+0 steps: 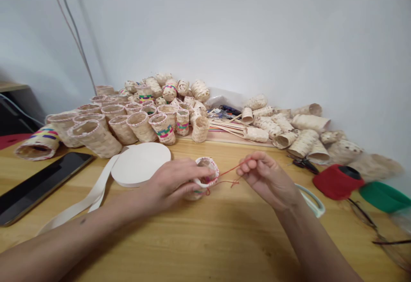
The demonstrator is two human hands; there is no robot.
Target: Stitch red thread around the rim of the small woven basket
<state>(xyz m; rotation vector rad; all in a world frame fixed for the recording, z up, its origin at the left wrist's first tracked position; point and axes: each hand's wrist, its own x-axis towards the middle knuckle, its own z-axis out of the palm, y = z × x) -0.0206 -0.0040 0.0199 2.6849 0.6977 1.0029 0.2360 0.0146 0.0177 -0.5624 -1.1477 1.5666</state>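
Observation:
A small woven basket lies tilted on the wooden table, its mouth toward the right. White tape and red stitching line its rim. My left hand grips the basket, thumb and fingers at the rim, covering much of its body. Red thread runs taut from the rim to my right hand, whose fingertips are pinched together on it. A slack, looped length of the same thread hangs between the basket and that hand. Whether a needle is in the pinch, I cannot tell.
A roll of white tape lies left of the basket, beside a phone. Finished-looking woven baskets crowd the back left; plainer ones are heaped at right. Scissors, a red spool, a green roll and glasses lie rightward.

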